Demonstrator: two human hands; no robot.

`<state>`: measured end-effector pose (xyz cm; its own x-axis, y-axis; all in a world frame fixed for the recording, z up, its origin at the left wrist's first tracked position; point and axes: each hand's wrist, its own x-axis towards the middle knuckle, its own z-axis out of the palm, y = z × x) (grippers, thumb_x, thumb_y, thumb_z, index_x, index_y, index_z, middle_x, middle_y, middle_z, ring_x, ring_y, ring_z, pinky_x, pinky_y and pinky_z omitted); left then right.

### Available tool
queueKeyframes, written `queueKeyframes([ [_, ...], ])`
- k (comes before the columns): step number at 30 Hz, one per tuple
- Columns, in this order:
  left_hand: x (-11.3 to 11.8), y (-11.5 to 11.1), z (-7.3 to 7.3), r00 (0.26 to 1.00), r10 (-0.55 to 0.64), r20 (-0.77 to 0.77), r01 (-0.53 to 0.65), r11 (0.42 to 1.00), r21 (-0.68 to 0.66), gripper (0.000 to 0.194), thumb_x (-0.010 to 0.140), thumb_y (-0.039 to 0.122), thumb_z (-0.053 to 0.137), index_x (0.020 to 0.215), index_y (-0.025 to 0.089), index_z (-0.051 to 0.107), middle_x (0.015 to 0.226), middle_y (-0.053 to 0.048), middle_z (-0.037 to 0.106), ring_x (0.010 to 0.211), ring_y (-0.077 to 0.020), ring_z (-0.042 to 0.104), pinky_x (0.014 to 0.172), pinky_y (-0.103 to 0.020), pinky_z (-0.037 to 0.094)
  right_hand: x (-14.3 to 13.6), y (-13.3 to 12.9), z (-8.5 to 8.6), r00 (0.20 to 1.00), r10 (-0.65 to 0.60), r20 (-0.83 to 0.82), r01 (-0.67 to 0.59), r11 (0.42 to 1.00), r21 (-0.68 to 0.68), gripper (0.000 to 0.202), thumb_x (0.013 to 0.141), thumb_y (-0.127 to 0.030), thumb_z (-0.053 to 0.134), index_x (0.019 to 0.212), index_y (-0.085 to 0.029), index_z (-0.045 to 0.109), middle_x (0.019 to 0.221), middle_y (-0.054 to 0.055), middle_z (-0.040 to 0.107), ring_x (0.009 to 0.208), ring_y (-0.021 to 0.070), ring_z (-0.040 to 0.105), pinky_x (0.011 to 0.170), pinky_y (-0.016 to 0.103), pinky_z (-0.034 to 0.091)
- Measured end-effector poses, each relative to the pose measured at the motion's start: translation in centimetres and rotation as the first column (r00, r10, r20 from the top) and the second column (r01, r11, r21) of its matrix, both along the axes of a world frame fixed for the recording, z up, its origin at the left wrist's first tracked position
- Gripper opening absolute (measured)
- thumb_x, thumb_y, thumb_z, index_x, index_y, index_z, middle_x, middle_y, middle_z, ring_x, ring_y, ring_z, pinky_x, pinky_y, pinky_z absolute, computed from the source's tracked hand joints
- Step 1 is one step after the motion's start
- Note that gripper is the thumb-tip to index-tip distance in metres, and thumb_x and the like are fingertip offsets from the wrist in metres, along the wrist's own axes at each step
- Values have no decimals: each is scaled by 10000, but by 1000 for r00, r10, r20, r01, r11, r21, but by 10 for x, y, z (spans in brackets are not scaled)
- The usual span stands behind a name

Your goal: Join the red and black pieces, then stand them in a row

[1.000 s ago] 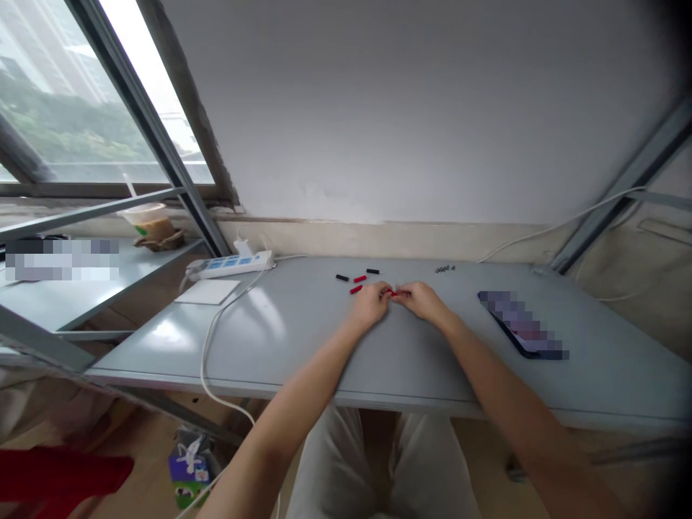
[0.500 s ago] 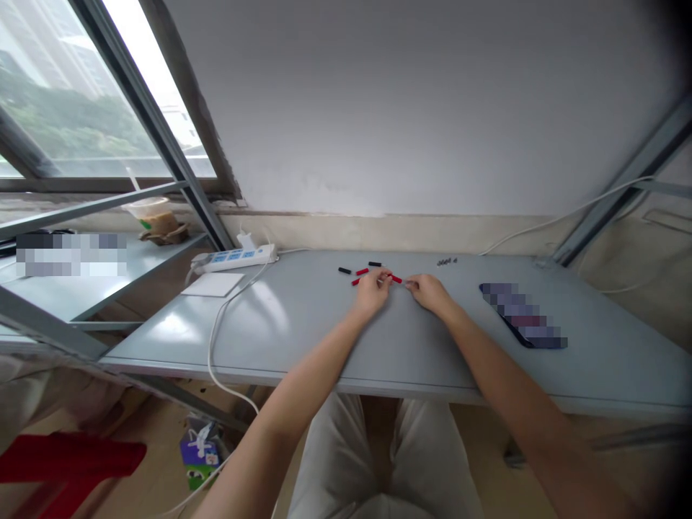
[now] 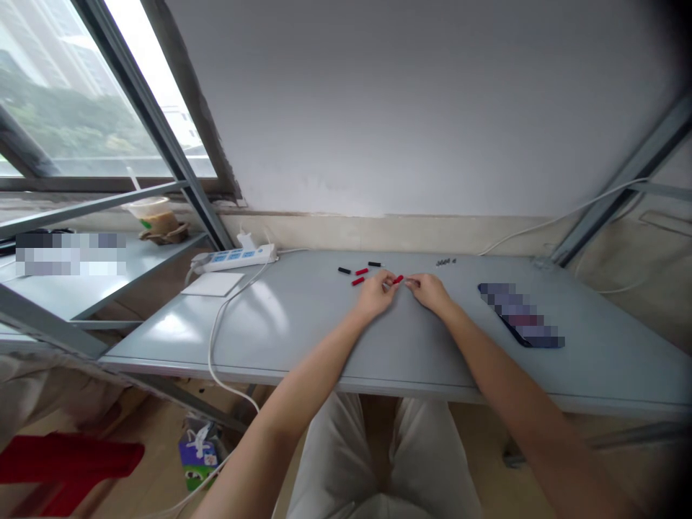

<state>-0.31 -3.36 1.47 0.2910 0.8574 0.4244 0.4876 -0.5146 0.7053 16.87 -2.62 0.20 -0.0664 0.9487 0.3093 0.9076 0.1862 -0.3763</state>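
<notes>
My left hand (image 3: 378, 294) is closed in a pinch on a small red tube-shaped piece (image 3: 398, 279), whose end points toward my other hand. Just to its right, the fingertips of my right hand (image 3: 428, 291) are pinched together around something small and pale that I cannot make out. Two more red pieces, one by the fingers (image 3: 357, 281) and one farther back (image 3: 361, 272), lie left of my left hand. Near them are two black pieces of like shape, one at the left (image 3: 344, 270) and one at the back (image 3: 375, 264).
Several small metallic bits (image 3: 444, 262) lie at the back of the grey table (image 3: 303, 324). A phone (image 3: 522, 317), partly blurred out, lies at the right. At the left are a white power strip (image 3: 238, 257), a flat white square (image 3: 213, 285) and a white cable (image 3: 212, 339) hanging over the edge.
My left hand has shifted slightly right with the red piece, which now sits closer to my right fingertips. My right hand has hardly moved.
</notes>
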Motion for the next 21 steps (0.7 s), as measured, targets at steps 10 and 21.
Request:
queueKeyframes([
  [10, 1, 2, -2, 993, 108, 55, -109, 994, 6, 114, 806, 190, 488, 879, 151, 567, 819, -57, 657, 689, -124, 582, 676, -257, 440, -5, -4, 4, 997, -14, 74, 10, 998, 55, 284, 847, -220, 442, 1033, -175, 653, 971, 117, 645, 904, 207, 571, 795, 308, 404],
  [21, 3, 7, -10, 994, 68, 87, -59, 993, -106, 103, 766, 163, 521, 842, 142, 588, 807, -54, 648, 672, -110, 577, 682, -259, 454, -26, -14, 8, 998, 50, 48, -53, 996, 70, 262, 829, -191, 455, 1076, -183, 541, 917, 85, 636, 828, 176, 573, 721, 264, 395],
])
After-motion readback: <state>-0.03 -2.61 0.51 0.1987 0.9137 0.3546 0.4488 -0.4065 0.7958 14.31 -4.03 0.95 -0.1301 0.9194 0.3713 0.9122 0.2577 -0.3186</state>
